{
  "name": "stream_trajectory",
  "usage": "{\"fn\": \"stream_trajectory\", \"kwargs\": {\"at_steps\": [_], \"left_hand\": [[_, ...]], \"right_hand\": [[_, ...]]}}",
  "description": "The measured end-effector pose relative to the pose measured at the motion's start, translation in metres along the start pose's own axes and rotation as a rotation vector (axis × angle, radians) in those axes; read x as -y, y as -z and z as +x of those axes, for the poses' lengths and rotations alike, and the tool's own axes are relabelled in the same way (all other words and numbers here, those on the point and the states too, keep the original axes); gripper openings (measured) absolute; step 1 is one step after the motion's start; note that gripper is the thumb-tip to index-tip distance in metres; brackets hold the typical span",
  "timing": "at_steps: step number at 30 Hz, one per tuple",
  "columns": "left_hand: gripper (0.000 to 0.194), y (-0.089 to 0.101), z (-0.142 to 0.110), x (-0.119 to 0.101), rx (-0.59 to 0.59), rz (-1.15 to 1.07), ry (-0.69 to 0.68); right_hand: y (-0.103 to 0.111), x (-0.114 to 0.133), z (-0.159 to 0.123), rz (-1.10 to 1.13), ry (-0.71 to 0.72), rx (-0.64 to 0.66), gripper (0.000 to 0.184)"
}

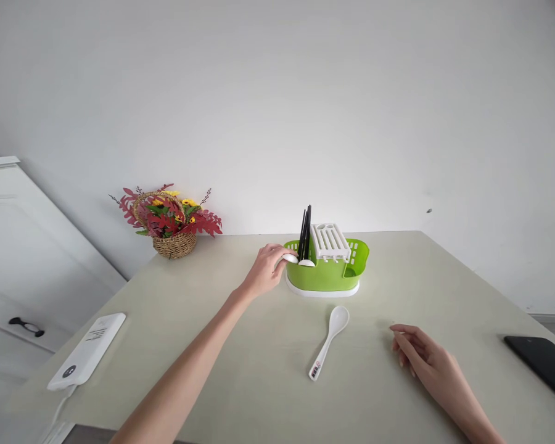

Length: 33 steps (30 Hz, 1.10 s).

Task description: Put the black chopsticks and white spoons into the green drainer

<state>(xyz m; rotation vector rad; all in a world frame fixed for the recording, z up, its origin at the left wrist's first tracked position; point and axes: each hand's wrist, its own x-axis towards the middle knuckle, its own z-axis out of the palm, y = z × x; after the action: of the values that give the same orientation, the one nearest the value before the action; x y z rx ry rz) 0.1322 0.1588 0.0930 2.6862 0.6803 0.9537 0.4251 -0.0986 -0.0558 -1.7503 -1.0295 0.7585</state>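
Note:
My left hand [269, 266] is closed on a white spoon [289, 258], its bowl at the left rim of a green cutlery holder [326, 276]; the spoon's handle is hidden. Beside it, another white spoon bowl [306, 263] shows at the holder's front rim. Several black chopsticks [304, 234] stand upright in the left compartment. A third white spoon [331, 336] lies on the table in front of the holder, bowl away from me, a small label on its handle. To its right, my right hand [423, 357] rests at the table, holding nothing, fingers loosely bent and open.
A wicker basket [176, 245] of red leaves and yellow flowers stands at the back left. On the table's left edge lies a white power bank [87, 350] with a cable. A black phone [543, 367] is at the right. Behind the table [240, 382] rises a wall.

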Motion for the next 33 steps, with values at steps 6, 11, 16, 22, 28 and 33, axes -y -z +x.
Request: {"fn": "stream_trajectory", "kwargs": {"at_steps": [6, 11, 16, 22, 28, 33], "left_hand": [[0.038, 0.0, -0.042, 0.0, -0.163, -0.066, 0.148], [0.02, -0.017, -0.101, -0.004, -0.273, -0.111, 0.446], [0.022, -0.04, -0.122, -0.035, 0.081, -0.211, 0.382], [0.034, -0.069, -0.087, -0.074, 0.241, -0.058, 0.368], [0.056, -0.084, -0.051, -0.104, 0.386, 0.224, 0.317], [0.078, -0.101, -0.049, -0.123, 0.466, 0.306, 0.276]], "right_hand": [[-0.001, -0.004, 0.001, 0.013, 0.016, -0.01, 0.053], [-0.002, -0.004, 0.001, -0.015, 0.029, -0.022, 0.052], [0.0, -0.004, 0.001, -0.051, 0.015, -0.03, 0.05], [0.0, -0.002, -0.001, -0.051, 0.014, -0.042, 0.049], [-0.002, 0.002, -0.001, -0.01, 0.004, -0.053, 0.053], [-0.003, 0.0, 0.003, 0.027, 0.027, -0.051, 0.054]]}}
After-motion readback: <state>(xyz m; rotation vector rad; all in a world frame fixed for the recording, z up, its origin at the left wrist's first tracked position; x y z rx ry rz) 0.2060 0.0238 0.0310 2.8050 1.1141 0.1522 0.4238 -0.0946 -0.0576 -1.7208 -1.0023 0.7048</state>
